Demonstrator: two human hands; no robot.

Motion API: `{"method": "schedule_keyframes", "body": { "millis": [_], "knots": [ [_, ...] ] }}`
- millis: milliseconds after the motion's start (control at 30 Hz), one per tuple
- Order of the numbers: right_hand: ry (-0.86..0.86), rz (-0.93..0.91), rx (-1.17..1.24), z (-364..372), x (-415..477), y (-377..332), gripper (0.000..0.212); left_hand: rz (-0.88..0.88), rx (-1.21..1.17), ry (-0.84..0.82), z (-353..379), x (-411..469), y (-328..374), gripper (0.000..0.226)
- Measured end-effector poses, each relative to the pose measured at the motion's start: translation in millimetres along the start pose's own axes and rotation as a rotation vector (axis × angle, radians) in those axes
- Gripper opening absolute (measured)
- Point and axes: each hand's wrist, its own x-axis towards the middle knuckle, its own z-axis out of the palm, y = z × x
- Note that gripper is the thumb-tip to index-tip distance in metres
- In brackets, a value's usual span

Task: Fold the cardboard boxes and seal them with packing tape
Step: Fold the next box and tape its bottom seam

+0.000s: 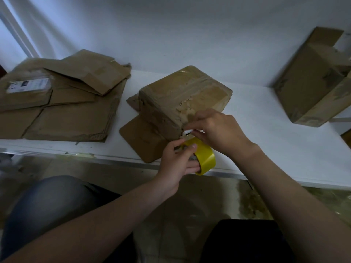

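The white table (pixel 266 118) runs across the view, its metal-trimmed front edge passing just under the hands. The cardboard box (pixel 186 92), folded up and banded with clear tape, stands near the table's middle. One bottom flap (pixel 144 141) lies flat toward 7 o'clock and reaches the front edge. At 9 o'clock of the box, a stack of flattened cardboard (pixel 66 103) covers the table's left end, a narrow strip of bare surface between the two. At 3 o'clock, a second box (pixel 311 82) leans well apart, with a broad open stretch of table between them. The wall closes the far side at 12 o'clock. The left hand (pixel 176 164) grips the yellow tape roll (pixel 206 156) over the front edge at 6 o'clock of the box, thumb on the rim, fingers curled under it. The right hand (pixel 218 130) is closed in a pinch on a small white piece (pixel 187 132) at the box's near corner, touching the cardboard; what the piece is cannot be told. The two hands sit close together, just apart.
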Motion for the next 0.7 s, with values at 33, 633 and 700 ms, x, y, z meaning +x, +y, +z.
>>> {"method": "schedule_keyframes", "body": {
  "millis": [33,633,700],
  "knots": [
    [-0.008,-0.01,-0.017,0,2,-2,0.022,-0.002,-0.003,-0.006,1,-1,1,0.047],
    [0.219,0.11,-0.054,11,-52,58,0.018,-0.061,0.123,-0.086,0,0,10,0.041],
    [0.22,0.085,-0.026,7,-56,56,0.018,-0.059,0.109,-0.087,0,0,10,0.041]
  ]
}}
